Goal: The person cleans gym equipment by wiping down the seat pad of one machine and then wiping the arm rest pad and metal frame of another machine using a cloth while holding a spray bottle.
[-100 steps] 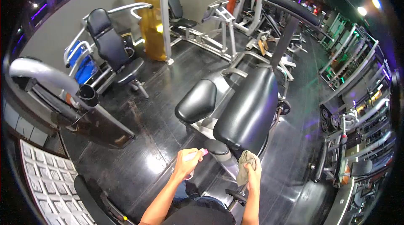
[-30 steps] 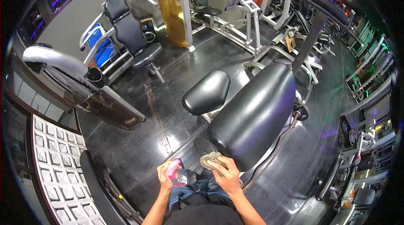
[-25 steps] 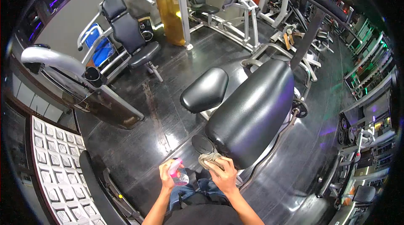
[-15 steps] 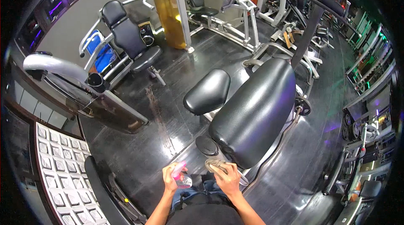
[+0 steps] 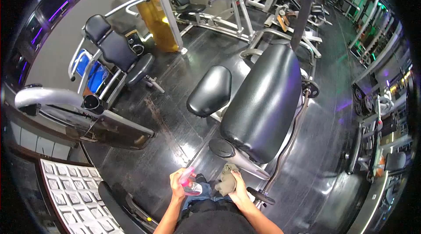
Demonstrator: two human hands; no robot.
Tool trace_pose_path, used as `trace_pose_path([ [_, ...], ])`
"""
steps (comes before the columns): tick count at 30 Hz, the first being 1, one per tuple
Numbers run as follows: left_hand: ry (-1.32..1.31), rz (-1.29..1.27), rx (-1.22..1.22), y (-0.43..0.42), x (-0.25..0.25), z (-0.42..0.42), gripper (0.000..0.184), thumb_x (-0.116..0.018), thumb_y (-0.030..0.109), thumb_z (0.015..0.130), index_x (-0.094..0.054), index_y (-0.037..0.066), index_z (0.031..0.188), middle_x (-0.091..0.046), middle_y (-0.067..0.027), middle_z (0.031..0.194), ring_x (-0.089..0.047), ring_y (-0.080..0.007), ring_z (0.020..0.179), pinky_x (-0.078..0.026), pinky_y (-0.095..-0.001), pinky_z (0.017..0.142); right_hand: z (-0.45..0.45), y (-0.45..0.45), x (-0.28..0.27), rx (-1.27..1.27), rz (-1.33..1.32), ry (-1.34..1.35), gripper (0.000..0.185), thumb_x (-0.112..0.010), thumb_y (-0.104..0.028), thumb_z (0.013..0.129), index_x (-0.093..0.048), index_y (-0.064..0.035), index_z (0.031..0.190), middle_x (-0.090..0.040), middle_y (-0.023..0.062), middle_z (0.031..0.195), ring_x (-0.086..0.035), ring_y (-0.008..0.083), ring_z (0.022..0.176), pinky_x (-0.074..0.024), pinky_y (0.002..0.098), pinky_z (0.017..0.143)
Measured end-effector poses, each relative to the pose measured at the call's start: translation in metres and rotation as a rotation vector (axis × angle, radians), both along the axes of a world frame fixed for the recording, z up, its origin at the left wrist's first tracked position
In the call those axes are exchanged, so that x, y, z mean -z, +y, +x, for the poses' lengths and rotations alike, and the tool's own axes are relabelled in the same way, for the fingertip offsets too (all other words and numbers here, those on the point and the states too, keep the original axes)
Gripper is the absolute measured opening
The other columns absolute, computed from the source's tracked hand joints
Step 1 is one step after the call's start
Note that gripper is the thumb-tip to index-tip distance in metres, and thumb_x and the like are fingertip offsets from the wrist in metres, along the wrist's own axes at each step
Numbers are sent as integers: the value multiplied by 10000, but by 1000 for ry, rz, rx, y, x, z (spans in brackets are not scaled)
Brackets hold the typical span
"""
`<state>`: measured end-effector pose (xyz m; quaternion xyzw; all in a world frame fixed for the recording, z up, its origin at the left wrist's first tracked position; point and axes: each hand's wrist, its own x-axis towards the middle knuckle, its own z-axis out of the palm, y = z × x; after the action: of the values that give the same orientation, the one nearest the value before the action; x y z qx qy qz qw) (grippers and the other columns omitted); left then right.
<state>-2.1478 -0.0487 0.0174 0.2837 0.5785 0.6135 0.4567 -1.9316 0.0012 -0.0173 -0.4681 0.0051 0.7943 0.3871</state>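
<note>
Dark, glossy flooring (image 5: 326,107) of a gym, seen from the head view, carries several exercise machines; a grey wall (image 5: 70,32) and an amber column (image 5: 153,12) stand at the upper left, and a white panel of raised squares (image 5: 76,196) at the lower left. At centre, a long black bench pad (image 5: 263,102) slopes away from the person, with a smaller black pad (image 5: 210,91) to its left and an oval-ended metal beam (image 5: 222,148) at its near end. Left hand (image 5: 176,184): fingers closed around the pink head of a clear spray bottle (image 5: 192,188), held upright but slightly tilted, in front of the body. Right hand (image 5: 240,190): thumb and fingers pinching a crumpled olive-grey cloth (image 5: 227,180), which hangs just beside the bottle, apart from it, and near the beam (contact between cloth and beam cannot be judged from this angle).
</note>
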Motion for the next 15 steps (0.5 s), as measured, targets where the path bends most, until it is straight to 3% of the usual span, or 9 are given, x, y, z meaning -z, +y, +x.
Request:
trace_pose_path([
  [3, -22, -26, 107, -4, 4, -19, 501, -398, 338, 933, -664, -87, 937, -692, -183, 803, -541, -166, 483, -440, -279, 488, -30, -9, 4, 254, -101, 161, 323, -569, -228, 962, -466, -147, 1257, -621, 69, 1136, -632, 264, 1029, -543, 485, 831],
  [7, -43, -59, 166, -4, -5, -34, 505, -399, 346, 936, -665, -82, 947, -690, -177, 810, -540, -162, 480, -447, -281, 489, -66, 7, -26, 416, -115, 308, 249, -568, -277, 966, -520, -167, 1185, -658, 54, 1070, -641, 241, 1007, -544, 468, 837],
  [8, -53, -56, 172, -5, -4, -40, 506, -400, 349, 936, -664, -83, 949, -689, -174, 808, -539, -163, 479, -448, -282, 488, -78, 10, -14, 438, -50, 206, 323, -526, -355, 981, -598, -99, 1166, -684, 74, 1100, -669, 262, 981, -546, 448, 877],
  [9, -64, -52, 178, -6, -3, -44, 508, -402, 352, 936, -663, -84, 950, -687, -171, 806, -538, -163, 477, -449, -282, 486, -83, 17, -11, 438, -97, 202, 280, -595, -283, 945, -516, -166, 1187, -620, 47, 1099, -616, 217, 1013, -530, 434, 853],
  [11, -89, -57, 191, -6, -2, -50, 516, -411, 368, 931, -661, -84, 937, -685, -166, 796, -529, -164, 469, -439, -284, 480, -102, 21, 2, 541, 33, 107, 367, -614, -261, 929, -450, -169, 1245, -553, 42, 1165, -586, 219, 1041, -524, 416, 856],
  [13, -86, -72, 213, -9, 6, -58, 553, -406, 477, 904, -628, -28, 859, -667, -165, 755, -503, -172, 461, -400, -297, 466, -118, 26, -43, 601, -16, -24, 454, -631, -240, 926, -357, -194, 1286, -460, 35, 1265, -556, 213, 1079, -529, 403, 830],
  [15, -81, -55, 262, -13, 19, -69, 557, -398, 487, 903, -629, -17, 852, -667, -161, 754, -496, -167, 459, -399, -297, 481, -131, 26, -62, 661, -9, -41, 349, -637, -222, 938, -437, -206, 1223, -577, 14, 1127, -599, 173, 1027, -535, 379, 852],
])
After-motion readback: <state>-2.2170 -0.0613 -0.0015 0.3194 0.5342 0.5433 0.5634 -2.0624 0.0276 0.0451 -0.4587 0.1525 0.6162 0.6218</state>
